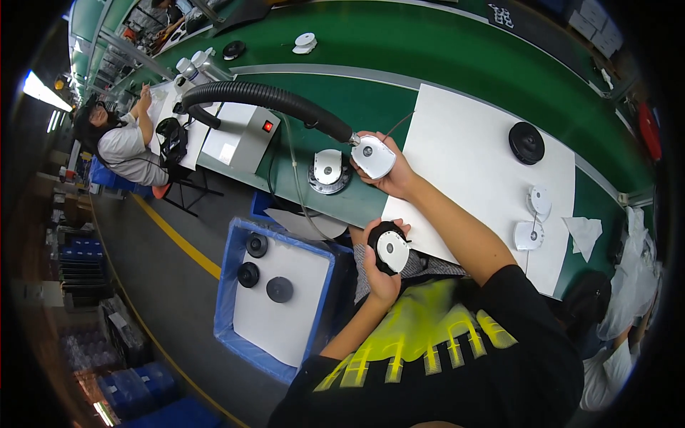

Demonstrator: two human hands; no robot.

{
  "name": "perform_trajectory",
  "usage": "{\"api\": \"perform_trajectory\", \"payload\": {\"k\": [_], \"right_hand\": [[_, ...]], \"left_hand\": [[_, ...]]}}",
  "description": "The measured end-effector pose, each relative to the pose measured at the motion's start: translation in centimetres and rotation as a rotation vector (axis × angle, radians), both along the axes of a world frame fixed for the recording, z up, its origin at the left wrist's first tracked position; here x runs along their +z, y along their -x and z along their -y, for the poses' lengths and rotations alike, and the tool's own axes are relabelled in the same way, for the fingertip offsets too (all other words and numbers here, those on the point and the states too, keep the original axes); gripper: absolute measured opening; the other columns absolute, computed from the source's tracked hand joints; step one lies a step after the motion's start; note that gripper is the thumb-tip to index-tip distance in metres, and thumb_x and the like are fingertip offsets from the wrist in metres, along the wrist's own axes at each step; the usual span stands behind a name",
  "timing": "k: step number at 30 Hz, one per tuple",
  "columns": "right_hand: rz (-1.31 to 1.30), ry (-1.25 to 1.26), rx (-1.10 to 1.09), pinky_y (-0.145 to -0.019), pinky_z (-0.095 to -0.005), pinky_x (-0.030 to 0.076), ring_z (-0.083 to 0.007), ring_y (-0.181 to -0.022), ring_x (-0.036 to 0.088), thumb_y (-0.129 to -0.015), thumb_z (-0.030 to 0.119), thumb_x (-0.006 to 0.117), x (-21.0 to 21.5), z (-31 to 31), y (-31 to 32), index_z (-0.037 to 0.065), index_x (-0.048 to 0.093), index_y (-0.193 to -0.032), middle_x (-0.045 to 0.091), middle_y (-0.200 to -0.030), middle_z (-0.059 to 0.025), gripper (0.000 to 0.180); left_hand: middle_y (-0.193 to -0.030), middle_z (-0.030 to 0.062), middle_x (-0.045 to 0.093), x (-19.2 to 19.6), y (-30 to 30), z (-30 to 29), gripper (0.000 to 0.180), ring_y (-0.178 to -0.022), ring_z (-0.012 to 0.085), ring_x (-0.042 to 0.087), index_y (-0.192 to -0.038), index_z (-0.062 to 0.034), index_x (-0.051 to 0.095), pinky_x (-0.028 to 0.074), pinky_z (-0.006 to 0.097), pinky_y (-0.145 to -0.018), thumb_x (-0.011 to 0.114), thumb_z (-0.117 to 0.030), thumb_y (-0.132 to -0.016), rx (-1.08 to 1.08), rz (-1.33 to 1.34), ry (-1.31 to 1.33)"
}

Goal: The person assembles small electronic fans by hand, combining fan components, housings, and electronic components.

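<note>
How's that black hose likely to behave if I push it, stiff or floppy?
The black hose is probably bendy but fairly stiff, since its ribbed length arches through the air. Its ridges should give some grip. Pushing it could knock its metal tip into the white piece beside it in your right hand.

no readable text, seemingly too small

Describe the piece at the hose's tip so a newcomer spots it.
At the green bench, find the pale box with a red switch. Follow the black hose arching beside it to its tip. The white piece there is held in the right hand, unlike its white-topped neighbour on the bench.
</note>
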State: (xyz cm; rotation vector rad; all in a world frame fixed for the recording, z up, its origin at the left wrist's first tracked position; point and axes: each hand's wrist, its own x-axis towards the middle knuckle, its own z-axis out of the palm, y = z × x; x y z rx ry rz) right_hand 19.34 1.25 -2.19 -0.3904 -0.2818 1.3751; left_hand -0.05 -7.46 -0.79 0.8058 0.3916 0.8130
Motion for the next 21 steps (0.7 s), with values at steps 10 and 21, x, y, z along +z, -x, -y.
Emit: {"api": "perform_trajectory", "payload": {"k": [10, 21], "right_hand": [[-0.012, 0.088, -0.087, -0.042, -0.0248, 0.028, -0.0141, -0.058, 0.052, -0.1, 0.049, 0.03, 1.0, 0.5, 2.1, 0.016, 0.054, -0.105, 0.061, -0.086, -0.0055, 0.042], [-0.045, 0.103, -0.175, -0.044, -0.0244, 0.032, -0.0181, -0.062, 0.054, -0.097, 0.053, 0.033, 1.4, 4.5, 0.5, 0.01, 0.058, -0.103, 0.063, -0.09, -0.0105, 0.05]], "left_hand": [[-0.126, 0.0261, 0.055, 0.7, 0.6, -1.2, 0.061, -0.113, 0.0421, 0.058, -0.139, -0.0084, 0.038, 0.039, 0.056, -0.105, 0.032, -0.051, -0.097, -0.01, 0.034, 0.184], [-0.14, 0.0305, 0.042, 5.5, -1.9, -11.7, 0.058, -0.131, 0.0468, 0.038, -0.138, -0.0104, 0.048, 0.027, 0.061, -0.111, 0.037, -0.05, -0.096, -0.145, 0.37, 0.672]]}}
